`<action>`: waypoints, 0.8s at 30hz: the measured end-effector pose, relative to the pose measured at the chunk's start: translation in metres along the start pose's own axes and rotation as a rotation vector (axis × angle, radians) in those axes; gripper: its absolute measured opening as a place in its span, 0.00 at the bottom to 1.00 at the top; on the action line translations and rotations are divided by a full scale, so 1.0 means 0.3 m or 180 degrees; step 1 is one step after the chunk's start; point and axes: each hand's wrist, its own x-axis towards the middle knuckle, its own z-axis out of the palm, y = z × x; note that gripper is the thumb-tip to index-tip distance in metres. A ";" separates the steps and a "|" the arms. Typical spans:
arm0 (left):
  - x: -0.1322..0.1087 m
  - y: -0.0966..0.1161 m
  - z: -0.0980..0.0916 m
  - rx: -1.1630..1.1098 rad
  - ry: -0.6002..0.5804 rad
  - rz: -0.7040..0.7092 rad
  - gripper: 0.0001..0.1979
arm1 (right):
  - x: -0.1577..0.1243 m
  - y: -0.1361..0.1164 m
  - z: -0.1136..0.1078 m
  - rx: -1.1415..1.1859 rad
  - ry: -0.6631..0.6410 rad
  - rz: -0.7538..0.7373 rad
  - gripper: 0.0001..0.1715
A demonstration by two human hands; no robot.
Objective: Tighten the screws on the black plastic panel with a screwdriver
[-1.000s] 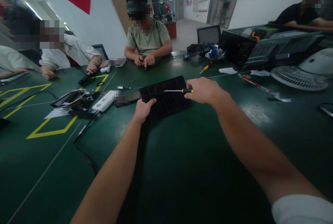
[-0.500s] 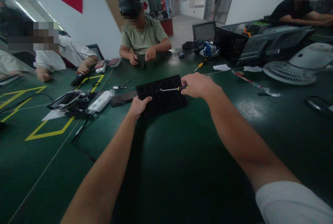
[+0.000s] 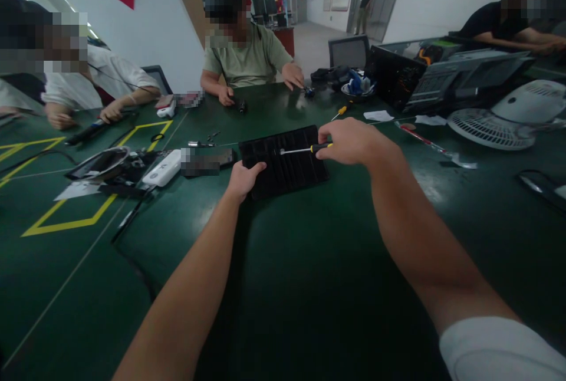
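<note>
A black slotted plastic tray (image 3: 296, 171) is tilted above the green table, its ribbed compartments facing me. My left hand (image 3: 244, 180) grips its left side, thumb over the front edge and fingers hidden behind. My right hand (image 3: 349, 140) is closed round the yellow-and-black handle of a ratchet wrench (image 3: 297, 150). The wrench's silver shaft lies across the tray face, and its rounded head is near the tray's middle. Whether the head touches the tray I cannot tell. Several small metal pieces (image 3: 211, 138) lie on the table beyond the tray's left corner.
Left of the tray are a dark phone-like device (image 3: 207, 163), a white device (image 3: 163, 168) and cables. A yellow-handled screwdriver (image 3: 340, 112) lies beyond my right hand. A white fan (image 3: 497, 118) and a computer case (image 3: 462, 80) stand at right. Other people sit round the table (image 3: 283, 286).
My view has shifted slightly, and both hands, tray and wrench appear a little further right. Both grips stay the same. The person across has moved a hand toward a small object on the table.
</note>
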 end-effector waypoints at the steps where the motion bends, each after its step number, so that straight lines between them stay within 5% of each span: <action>1: -0.002 -0.002 -0.002 -0.0003 0.0011 0.0021 0.20 | -0.003 0.001 -0.003 -0.0017 0.0034 -0.0019 0.16; 14: -0.006 -0.017 -0.006 0.0028 -0.0049 0.0116 0.17 | -0.003 0.019 -0.006 -0.0201 0.0428 0.0090 0.17; 24: -0.009 -0.011 -0.004 -0.0066 -0.0104 0.0084 0.16 | 0.000 0.003 0.012 -0.0227 0.0309 0.0011 0.17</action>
